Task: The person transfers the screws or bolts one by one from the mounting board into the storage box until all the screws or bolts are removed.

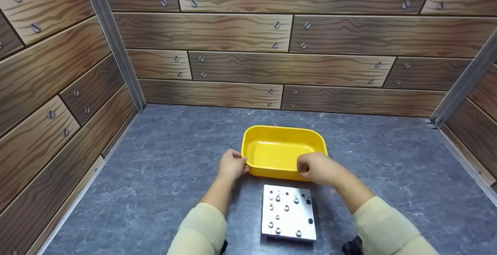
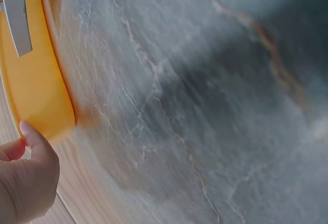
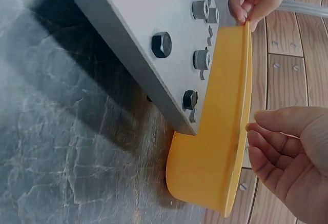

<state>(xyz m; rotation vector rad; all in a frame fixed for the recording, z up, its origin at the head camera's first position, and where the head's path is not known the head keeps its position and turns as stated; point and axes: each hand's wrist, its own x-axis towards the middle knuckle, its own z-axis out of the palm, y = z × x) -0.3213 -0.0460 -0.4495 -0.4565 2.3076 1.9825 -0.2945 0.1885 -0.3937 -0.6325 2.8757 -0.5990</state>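
Note:
A yellow plastic basin [image 1: 271, 172] stands on the dark marbled surface. My left hand [image 1: 231, 165] pinches its rim at the near left corner, thumb and fingers on either side in the right wrist view. At the near right part of the rim is my right hand [image 1: 318, 167], its fingers curled and thumb close to the index fingertip. In the right wrist view these right fingertips [image 3: 251, 126] meet the rim's edge; whether they grip it is unclear. Just in front of the basin lies a silver metal plate [image 1: 291, 224] bearing several bolts, untouched by either hand.
Wood-patterned panels [image 1: 240, 68] enclose the surface at the back and both sides, with grey metal posts [image 1: 116, 41] in the corners. The plate sits between my forearms, close to the basin's front wall.

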